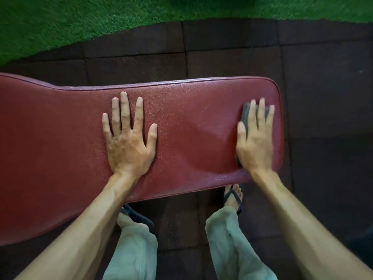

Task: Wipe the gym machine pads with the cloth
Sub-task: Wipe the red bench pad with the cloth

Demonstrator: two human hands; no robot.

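Note:
A long dark-red padded bench pad lies across the view, its rounded end at the right. My left hand rests flat on the middle of the pad, fingers spread, holding nothing. Near the pad's right end my right hand presses down on a dark grey cloth. Only the cloth's edges show, beyond my fingers and by the heel of the hand. The right hand looks blurred.
Dark rubber floor tiles surround the pad. Green artificial turf covers the floor beyond. My legs in light green trousers and feet in dark sandals stand below the pad's near edge.

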